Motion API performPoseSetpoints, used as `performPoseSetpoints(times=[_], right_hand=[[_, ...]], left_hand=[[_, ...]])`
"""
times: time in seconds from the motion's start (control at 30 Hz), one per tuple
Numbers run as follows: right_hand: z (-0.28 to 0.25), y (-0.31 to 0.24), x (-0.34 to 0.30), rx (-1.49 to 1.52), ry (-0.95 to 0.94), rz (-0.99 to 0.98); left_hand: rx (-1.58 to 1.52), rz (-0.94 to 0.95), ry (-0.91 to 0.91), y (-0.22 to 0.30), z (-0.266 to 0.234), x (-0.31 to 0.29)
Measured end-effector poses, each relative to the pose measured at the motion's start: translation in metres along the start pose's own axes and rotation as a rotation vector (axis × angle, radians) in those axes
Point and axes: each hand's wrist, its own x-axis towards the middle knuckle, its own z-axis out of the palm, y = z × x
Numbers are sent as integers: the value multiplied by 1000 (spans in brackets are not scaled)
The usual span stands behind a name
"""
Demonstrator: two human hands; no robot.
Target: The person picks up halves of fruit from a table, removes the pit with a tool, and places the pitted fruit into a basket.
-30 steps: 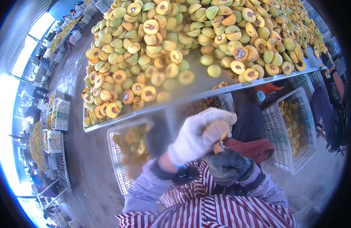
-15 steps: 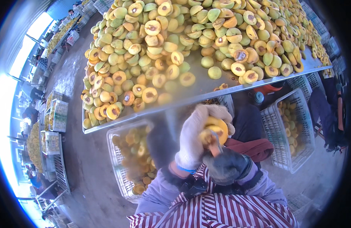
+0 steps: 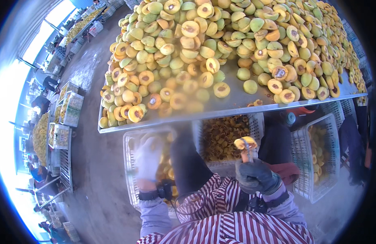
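Observation:
My right hand (image 3: 257, 177), in a dark grey glove, is closed round a pitting knife (image 3: 245, 156), held upright before my lap. A scooped yellow-brown piece of peach (image 3: 245, 142) sits at its metal tip. My left hand (image 3: 148, 156), in a white glove, hangs over the left crate (image 3: 129, 179) of halved peaches; motion smears its fingers, and I cannot make out whether they hold anything. Beyond both hands, a heap of halved peaches (image 3: 188, 53), many with brown centres, covers much of the metal table (image 3: 232, 95).
Between my knees, under the table edge, a white crate (image 3: 257, 122) holds brown and yellow peach scraps. Another crate (image 3: 314, 162) of peaches stands at right, beside a blue-green lidded container (image 3: 291, 118). Stacked crates (image 3: 70, 107) and other workers line the left side.
My hands have parted. The left has moved from the peach at the knife to over the left crate; the right has shifted slightly right, still holding the knife, now with a scooped piece on it.

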Motion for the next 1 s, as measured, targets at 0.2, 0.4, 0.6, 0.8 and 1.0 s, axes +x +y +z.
performPoseSetpoints(times=[0.2, 0.4, 0.6, 0.8, 1.0], right_hand=[[7, 2, 18, -566, 317, -70], [7, -4, 17, -707, 472, -121], [-4, 0, 28, -670, 442, -270], [-12, -3, 36, -901, 388, -435], [1, 1, 32, -1492, 555, -548]], left_hand=[[-226, -14, 14, 49, 62, 94], [154, -125, -318, 60, 118, 174], [-282, -270, -198, 33, 128, 167], [-1648, -377, -283, 90, 52, 117], [-617, 98, -242, 151, 36, 60]])
